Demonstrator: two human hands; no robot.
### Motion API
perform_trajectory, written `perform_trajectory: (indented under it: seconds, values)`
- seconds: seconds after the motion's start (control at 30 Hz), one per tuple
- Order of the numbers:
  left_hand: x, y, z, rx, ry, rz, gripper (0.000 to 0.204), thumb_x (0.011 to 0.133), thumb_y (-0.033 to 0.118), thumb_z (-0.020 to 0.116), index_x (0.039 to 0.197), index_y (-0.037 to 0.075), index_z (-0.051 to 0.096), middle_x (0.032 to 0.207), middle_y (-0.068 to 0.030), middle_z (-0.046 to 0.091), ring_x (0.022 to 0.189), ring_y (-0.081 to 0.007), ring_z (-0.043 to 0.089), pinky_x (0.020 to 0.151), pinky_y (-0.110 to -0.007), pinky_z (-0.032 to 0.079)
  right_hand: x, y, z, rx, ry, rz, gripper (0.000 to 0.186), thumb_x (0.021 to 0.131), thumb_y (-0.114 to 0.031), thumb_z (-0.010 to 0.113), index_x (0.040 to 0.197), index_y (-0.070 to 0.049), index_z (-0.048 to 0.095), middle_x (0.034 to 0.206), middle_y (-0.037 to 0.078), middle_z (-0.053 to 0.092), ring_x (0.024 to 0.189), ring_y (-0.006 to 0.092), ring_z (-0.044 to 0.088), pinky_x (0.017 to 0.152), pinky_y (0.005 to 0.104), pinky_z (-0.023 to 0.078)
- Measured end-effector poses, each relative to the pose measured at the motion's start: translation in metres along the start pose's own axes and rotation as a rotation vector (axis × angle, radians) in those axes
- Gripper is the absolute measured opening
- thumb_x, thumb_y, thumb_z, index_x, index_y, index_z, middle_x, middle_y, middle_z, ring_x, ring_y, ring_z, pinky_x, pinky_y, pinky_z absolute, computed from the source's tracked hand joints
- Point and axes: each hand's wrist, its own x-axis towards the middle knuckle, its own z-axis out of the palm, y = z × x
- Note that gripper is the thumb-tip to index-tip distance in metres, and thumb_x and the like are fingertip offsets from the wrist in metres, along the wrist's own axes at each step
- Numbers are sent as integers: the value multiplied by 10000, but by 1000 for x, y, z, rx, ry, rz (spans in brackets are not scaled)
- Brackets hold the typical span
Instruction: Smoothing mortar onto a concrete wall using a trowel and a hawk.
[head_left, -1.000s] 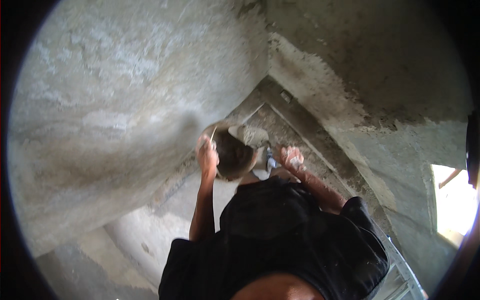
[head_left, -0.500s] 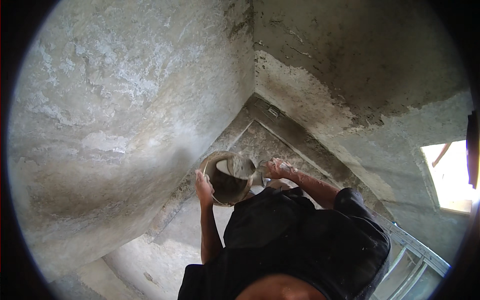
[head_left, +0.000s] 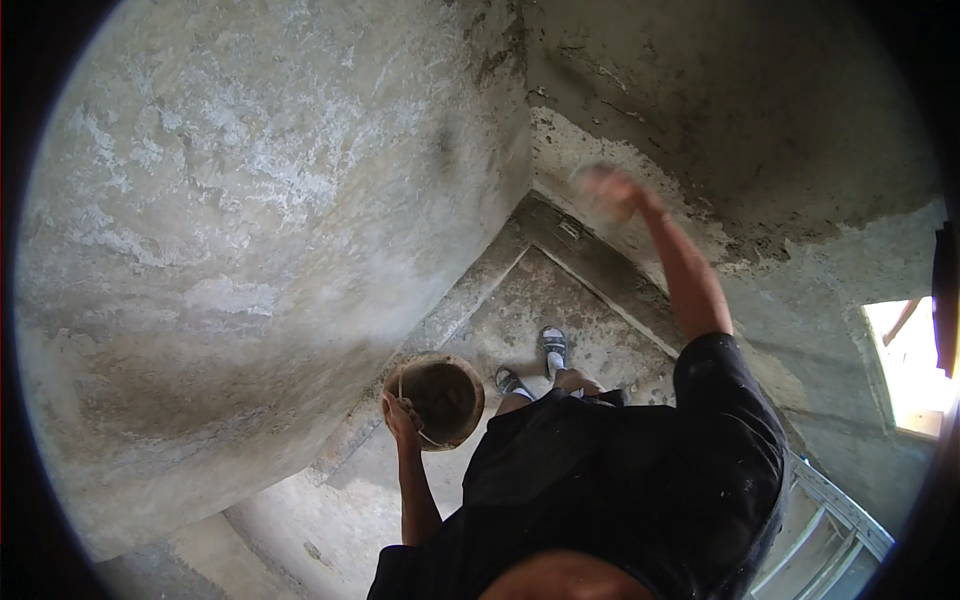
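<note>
A round, mud-stained bucket [head_left: 474, 385] with a dark, wet-looking mix inside hangs low to the left of my body. My left hand [head_left: 402, 418] is closed on its left side, by the thin wire handle [head_left: 402, 385]. My right hand [head_left: 612, 192] is raised in front of the right wall, close to the ragged edge between dark wet plaster [head_left: 760, 120] and paler plaster [head_left: 575, 145]. Motion smears its fingers, and whatever they may hold does not show clearly.
Two rough plastered walls meet in a corner ahead, the left wall [head_left: 250, 200] pale and patchy. My sandalled feet [head_left: 552, 345] stand on the stained floor [head_left: 510, 300]. A metal ladder [head_left: 840, 510] leans at the lower right, below a bright window opening [head_left: 910, 360].
My right hand has swung up and away from the bucket to the right wall; the rounded grey scooping tool it held there is no longer distinct. The bucket and left hand have dropped slightly.
</note>
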Motion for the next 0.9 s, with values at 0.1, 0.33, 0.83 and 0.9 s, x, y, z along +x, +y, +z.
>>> perform_trajectory:
  seconds: [0.1,0.33,0.83,0.9]
  values:
    - [10,-4,-22,21,49,-36,503,870,584,367,646,141,445,416,49,309,305,-69,291,296,-214,234,-16,-77,17,-963,580,674,549,871,-396,479,1312,-92,359,1286,135,444,1091,237,494,855,412,442]
    - [28,8,-24,98,-7,-33,435,888,533,381,662,168,450,430,58,330,305,-59,288,297,-196,241,-159,70,183,440,545,66,555,837,-437,524,1286,-132,411,1339,175,358,1152,273,434,931,385,386]
    - [3,0,50,11,-289,-57,365,916,473,375,1162,215,452,573,58,384,403,-33,307,355,-194,230,-34,-45,-109,-2921,455,258,410,832,-233,504,1178,-16,474,906,110,593,769,270,603,558,372,500]
    - [-2,-14,49,-44,-171,136,398,906,499,380,1144,183,424,569,52,380,424,-35,324,386,-181,250,33,-89,-69,-2720,307,517,416,840,-237,505,1192,-18,467,982,112,578,828,277,596,593,368,507]
